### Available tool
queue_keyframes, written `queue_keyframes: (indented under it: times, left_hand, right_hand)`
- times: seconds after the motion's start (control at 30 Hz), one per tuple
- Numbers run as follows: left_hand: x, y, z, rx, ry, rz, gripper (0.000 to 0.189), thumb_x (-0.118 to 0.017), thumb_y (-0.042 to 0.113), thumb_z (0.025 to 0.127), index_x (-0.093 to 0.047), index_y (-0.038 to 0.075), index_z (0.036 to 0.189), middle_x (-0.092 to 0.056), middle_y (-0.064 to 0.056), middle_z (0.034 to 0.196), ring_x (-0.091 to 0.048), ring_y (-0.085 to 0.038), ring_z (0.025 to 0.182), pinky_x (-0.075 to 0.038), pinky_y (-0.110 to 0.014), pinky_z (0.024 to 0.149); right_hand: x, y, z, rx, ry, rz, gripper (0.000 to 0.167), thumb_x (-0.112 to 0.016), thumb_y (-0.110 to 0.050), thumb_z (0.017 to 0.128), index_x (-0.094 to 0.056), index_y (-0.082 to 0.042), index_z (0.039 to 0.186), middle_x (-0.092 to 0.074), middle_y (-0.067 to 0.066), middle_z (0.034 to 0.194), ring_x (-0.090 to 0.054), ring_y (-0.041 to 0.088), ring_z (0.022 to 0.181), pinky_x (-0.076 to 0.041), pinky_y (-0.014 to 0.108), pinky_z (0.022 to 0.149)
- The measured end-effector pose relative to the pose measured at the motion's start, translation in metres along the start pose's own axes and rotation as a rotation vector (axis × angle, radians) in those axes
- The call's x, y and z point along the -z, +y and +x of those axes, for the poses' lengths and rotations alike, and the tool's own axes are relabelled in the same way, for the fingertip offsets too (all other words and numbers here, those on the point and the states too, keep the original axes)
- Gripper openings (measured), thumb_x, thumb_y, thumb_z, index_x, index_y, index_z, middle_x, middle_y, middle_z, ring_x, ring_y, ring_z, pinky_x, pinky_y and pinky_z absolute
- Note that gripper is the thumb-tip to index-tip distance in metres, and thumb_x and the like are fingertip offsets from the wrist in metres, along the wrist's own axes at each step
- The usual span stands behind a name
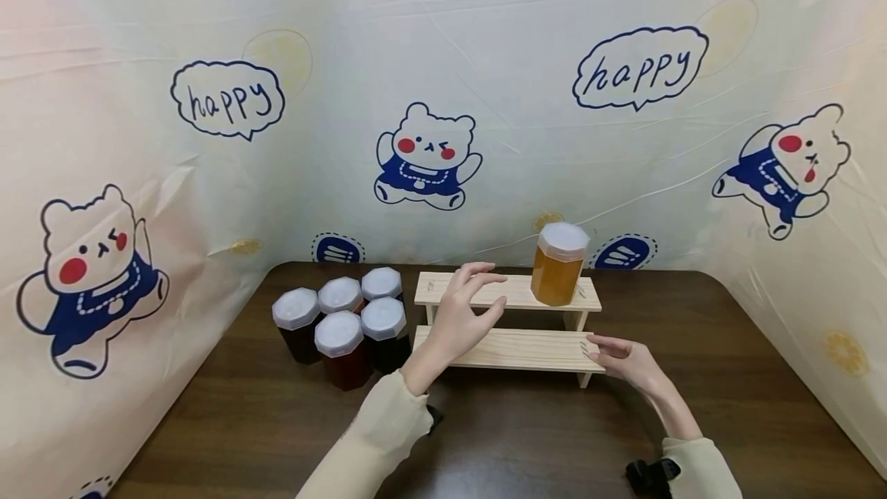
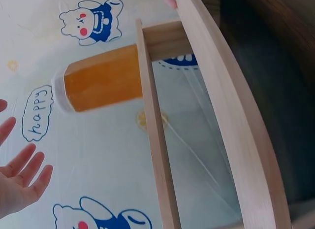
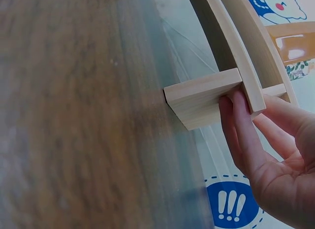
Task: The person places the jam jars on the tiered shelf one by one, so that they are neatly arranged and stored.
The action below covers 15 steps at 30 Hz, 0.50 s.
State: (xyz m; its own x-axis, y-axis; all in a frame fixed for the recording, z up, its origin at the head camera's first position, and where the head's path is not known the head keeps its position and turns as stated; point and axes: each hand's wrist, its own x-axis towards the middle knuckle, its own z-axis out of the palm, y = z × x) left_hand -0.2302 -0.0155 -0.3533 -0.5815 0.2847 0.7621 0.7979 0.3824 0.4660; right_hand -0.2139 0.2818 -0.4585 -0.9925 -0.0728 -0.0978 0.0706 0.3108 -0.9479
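Observation:
A two-tier wooden rack [image 1: 513, 349] stands on the table. On the right part of its upper tier is a jar of amber contents [image 1: 557, 277] with a white lid, also seen sideways in the left wrist view. My left hand [image 1: 463, 316] hovers over the rack's left half, fingers spread and slightly bent, holding nothing. In the left wrist view this hand [image 2: 22, 182] is apart from the amber jar [image 2: 103, 79]. My right hand [image 1: 627, 363] grips the right end of the lower tier; the right wrist view shows fingers beneath the board [image 3: 248, 86] and the thumb above.
Several dark-filled jars with white lids [image 1: 339, 333] stand grouped on the brown table [image 1: 499, 437], left of the rack. A printed curtain [image 1: 527, 137] hangs behind and along both sides. Black wrist devices [image 1: 651, 476] sit at the cream sleeves.

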Motion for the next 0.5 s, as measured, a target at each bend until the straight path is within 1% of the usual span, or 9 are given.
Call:
queue_keyframes:
  times: [0.17,0.4,0.5]
  left_hand:
    - [0.011,-0.006,-0.008,-0.018,-0.001,0.037,0.025,-0.066,0.01,0.076,-0.063,0.008,0.101,-0.053,-0.008,0.112,-0.047,-0.02,0.108,-0.039,-0.035,0.088]
    - [0.031,-0.012,-0.021,-0.004,-0.017,0.076,0.025,-0.067,0.009,0.076,-0.063,0.007,0.1,-0.054,-0.013,0.111,-0.049,-0.025,0.105,-0.042,-0.04,0.084]
    - [0.04,-0.016,-0.027,-0.001,-0.014,0.092,0.025,-0.067,0.008,0.075,-0.063,0.007,0.1,-0.054,-0.015,0.111,-0.05,-0.026,0.105,-0.042,-0.041,0.082]
  right_hand:
    - [0.001,0.0,0.0,-0.005,0.004,0.005,0.052,-0.064,-0.021,0.081,-0.047,0.005,0.123,-0.054,0.022,0.115,-0.057,0.003,0.082,-0.049,0.024,0.07]
    - [0.001,0.002,0.001,0.001,0.003,0.015,0.052,-0.064,-0.019,0.081,-0.047,0.006,0.123,-0.053,0.023,0.117,-0.057,0.003,0.083,-0.049,0.025,0.07]
    - [0.001,0.002,0.001,-0.004,0.007,0.004,0.052,-0.064,-0.021,0.081,-0.048,0.005,0.123,-0.053,0.022,0.117,-0.057,0.003,0.084,-0.049,0.025,0.07]
